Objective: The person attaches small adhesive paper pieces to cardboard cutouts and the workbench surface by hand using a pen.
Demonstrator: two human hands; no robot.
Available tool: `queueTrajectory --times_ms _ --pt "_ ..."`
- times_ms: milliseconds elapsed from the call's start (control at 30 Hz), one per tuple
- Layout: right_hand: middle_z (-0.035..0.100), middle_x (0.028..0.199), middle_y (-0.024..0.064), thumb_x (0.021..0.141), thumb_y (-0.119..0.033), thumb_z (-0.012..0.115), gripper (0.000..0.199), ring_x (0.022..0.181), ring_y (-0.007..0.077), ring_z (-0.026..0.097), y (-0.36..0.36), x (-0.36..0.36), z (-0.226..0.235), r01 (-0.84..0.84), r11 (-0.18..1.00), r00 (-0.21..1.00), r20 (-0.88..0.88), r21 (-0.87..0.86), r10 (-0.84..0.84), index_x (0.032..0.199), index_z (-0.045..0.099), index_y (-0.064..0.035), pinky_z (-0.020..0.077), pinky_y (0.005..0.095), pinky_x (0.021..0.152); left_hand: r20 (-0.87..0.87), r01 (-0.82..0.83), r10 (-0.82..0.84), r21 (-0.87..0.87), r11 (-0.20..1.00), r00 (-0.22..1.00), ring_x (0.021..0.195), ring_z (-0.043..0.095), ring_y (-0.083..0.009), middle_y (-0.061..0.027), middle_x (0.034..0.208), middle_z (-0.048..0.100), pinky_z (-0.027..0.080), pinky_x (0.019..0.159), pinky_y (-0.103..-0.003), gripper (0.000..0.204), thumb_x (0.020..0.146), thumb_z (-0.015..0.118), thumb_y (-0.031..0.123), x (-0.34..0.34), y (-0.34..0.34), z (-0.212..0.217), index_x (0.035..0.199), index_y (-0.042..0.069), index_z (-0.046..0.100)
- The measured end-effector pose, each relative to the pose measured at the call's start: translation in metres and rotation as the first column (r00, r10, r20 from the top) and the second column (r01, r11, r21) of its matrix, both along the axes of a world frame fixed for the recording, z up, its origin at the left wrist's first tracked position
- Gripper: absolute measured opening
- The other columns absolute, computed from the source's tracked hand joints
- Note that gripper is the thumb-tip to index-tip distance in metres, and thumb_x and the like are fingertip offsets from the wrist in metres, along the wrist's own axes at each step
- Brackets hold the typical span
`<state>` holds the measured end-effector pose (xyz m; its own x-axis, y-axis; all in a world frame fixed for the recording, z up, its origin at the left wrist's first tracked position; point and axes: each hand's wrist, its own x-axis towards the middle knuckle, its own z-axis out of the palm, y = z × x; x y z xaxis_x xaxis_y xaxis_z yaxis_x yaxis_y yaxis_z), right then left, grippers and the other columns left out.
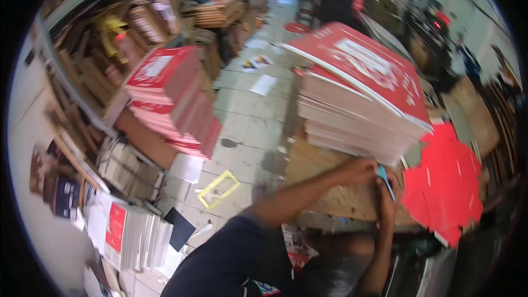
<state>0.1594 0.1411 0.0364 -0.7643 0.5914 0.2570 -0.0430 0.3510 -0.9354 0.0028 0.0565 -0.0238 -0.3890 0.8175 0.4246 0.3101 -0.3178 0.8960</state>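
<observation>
Gripping a slim light-blue tool [386,183] in your right hand [390,192], you look to be at the handling stage, adjusting it over the wooden workbench [308,159], just in front of the tall stack of boards [352,124]. Your right fingers are curled closed around it; your left hand [357,171] is bunched narrow right by its upper end, and whether that one pinches it too, I can't tell. The next move, I'd judge, calls for settling which hand carries it, fingertips clear of any edge it might have. And the tool itself? Thin, fairly straight, tilted with its top leaning to your left, bright blue against your fingers, too blurred to call a cutter for sure. Over to your right, red sheets [443,187] lie spread, apart from the tool.
</observation>
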Motion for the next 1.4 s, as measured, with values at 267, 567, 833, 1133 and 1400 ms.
queueTrajectory --times_ms 267,567,833,1133,1400 --pt "0.064 0.090 -0.0001 0.091 -0.016 0.066 0.017 0.083 0.0063 0.055 0.029 -0.019 -0.036 -0.022 0.999 0.999 -0.040 -0.046 0.020 0.100 0.065 -0.0011 0.0442 0.0225 0.075 0.092 0.100 -0.084 -0.179 0.979 0.992 0.073 0.053 -0.0101 -0.0012 0.076 0.059 0.044 0.069 -0.028 0.017 0.092 0.051 0.017 -0.021 -0.011 0.003 0.085 0.005 0.059" --pt "0.061 0.086 0.0007 0.090 -0.006 0.062 0.011 0.079 0.0068 0.055 0.032 -0.007 -0.034 -0.018 0.998 0.996 -0.090 -0.066 0.012 0.098 0.064 0.0009 0.0444 0.0229 0.072 0.249 0.204 -0.148 -0.218 0.954 0.957 0.073 0.052 -0.0108 -0.0007 0.078 0.060 0.043 0.072 -0.026 0.022 0.092 0.051 0.021 -0.006 -0.005 0.014 0.080 0.005 0.059" --pt "0.062 0.087 0.0009 0.091 -0.007 0.059 0.013 0.078 0.0066 0.055 0.032 -0.010 -0.037 -0.049 0.994 0.991 -0.128 -0.095 0.037 0.101 0.066 -0.0001 0.0440 0.0217 0.070 0.218 0.163 -0.106 -0.263 0.951 0.970 0.078 0.053 -0.0086 0.0004 0.083 0.061 0.044 0.074 -0.025 0.017 0.095 0.058 0.021 -0.001 -0.005 0.017 0.091 0.005 0.060" --pt "0.065 0.095 0.0034 0.093 -0.011 0.060 0.016 0.088 0.0083 0.059 0.028 -0.008 -0.026 -0.085 0.996 0.993 -0.085 -0.028 0.082 0.103 0.066 0.0004 0.0463 0.0238 0.080 0.299 0.241 -0.169 -0.224 0.944 0.939 0.079 0.053 -0.0061 0.0022 0.088 0.061 0.043 0.074 -0.023 0.020 0.094 0.063 0.026 -0.005 -0.005 0.020 0.097 0.006 0.061" --pt "0.067 0.091 0.0016 0.092 -0.018 0.063 0.019 0.085 0.0066 0.057 0.036 -0.007 -0.038 -0.125 0.976 0.990 -0.084 -0.177 0.111 0.102 0.067 -0.0019 0.0456 0.0238 0.078 0.305 0.228 -0.150 -0.236 0.945 0.940 0.081 0.053 -0.0046 0.0029 0.088 0.059 0.046 0.073 -0.021 0.014 0.093 0.063 0.018 -0.001 -0.005 0.023 0.099 0.005 0.060"
